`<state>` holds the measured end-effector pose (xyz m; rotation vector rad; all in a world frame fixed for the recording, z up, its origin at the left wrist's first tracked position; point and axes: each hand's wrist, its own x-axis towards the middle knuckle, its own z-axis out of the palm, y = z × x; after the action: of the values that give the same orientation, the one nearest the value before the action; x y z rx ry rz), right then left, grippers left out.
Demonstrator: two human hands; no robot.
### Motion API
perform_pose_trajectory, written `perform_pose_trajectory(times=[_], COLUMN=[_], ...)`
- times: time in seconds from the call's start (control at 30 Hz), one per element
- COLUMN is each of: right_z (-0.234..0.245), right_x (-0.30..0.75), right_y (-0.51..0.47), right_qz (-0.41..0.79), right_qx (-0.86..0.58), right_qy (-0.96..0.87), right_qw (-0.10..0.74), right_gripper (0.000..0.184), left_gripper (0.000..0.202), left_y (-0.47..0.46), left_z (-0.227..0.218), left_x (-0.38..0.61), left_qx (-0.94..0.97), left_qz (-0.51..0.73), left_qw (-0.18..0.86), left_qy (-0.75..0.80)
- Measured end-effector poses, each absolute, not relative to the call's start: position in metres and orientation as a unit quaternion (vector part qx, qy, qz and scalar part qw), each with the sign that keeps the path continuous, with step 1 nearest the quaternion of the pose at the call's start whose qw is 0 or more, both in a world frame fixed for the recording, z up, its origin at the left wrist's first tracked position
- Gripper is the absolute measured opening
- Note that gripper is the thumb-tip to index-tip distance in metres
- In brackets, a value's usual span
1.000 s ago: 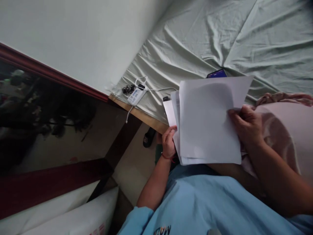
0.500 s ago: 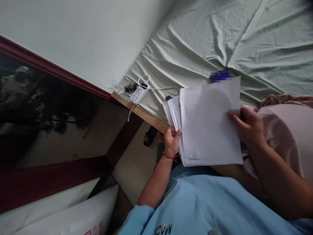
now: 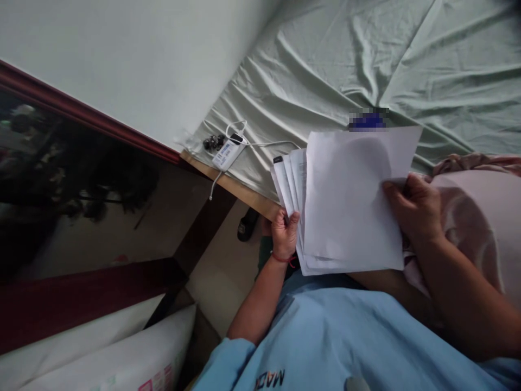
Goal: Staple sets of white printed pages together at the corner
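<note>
Fanned wider since before, paper sheets (image 3: 350,201) gripped at both edges by hands (image 3: 285,233).

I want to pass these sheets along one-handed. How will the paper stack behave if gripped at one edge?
The paper stack is probably floppy: thin loose sheets, held by both the left hand and right hand. Its left edges already fan apart, so sheets may slide.

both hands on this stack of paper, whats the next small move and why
Probably tap the stack of papers square. The left hand pinches its lower left edge, where several sheets are fanned out and stepped rather than flush. The right hand grips the right edge with the top sheet lifted a little. Nudging the fanned edges in with the left hand would likely line them up.
</note>
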<state>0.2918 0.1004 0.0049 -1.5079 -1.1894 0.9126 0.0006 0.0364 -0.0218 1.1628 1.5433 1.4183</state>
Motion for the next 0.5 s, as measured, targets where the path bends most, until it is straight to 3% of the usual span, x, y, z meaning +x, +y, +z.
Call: perform_pose_trajectory(times=[0.23,0.5], right_z=[0.013,0.024], right_x=[0.290,0.289], right_y=[0.103,0.105], right_qz=[0.433,0.499], right_qx=[-0.586,-0.534], right_qy=[-0.392,-0.271], right_qw=[0.562,0.626], right_gripper=[0.020,0.032], left_gripper=[0.041,0.064], left_y=[0.040,0.039], left_z=[-0.024,-0.034], left_x=[0.000,-0.001], left_qx=[0.485,0.501], left_qz=[0.560,0.554], left_qw=[0.313,0.339], left_qy=[0.594,0.573])
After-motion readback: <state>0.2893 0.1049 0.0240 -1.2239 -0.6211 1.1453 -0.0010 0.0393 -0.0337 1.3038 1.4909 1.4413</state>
